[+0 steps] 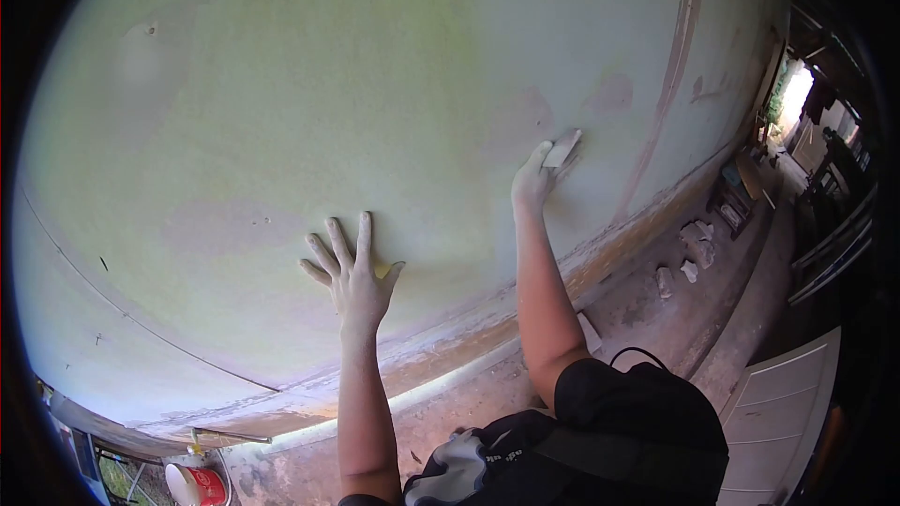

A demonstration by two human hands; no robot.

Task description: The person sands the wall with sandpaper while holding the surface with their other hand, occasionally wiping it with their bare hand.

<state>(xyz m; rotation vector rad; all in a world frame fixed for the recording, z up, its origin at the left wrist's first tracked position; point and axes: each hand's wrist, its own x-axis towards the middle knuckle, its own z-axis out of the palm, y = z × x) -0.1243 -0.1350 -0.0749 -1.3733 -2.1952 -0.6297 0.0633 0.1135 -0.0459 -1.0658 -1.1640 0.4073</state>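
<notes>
Pale green and bluish wall (412, 84) fills most of the view, with pinkish patches and a reddish vertical streak at the right. Dust-coated, my left hand (354, 272) lies against it with the fingers spread, holding nothing. Farther right and higher up, my right hand (534, 178) grips a small whitish flat piece (562, 148), like folded paper or a thin block, and holds it against the wall. The fingers behind that piece are partly hidden.
A red and white bucket (199, 485) stands at the bottom left by a pipe with a tap (230, 434). Broken chunks (690, 271) lie on the floor (637, 319) at the right. A pale panel (783, 417) leans at the lower right, below dark stacked items.
</notes>
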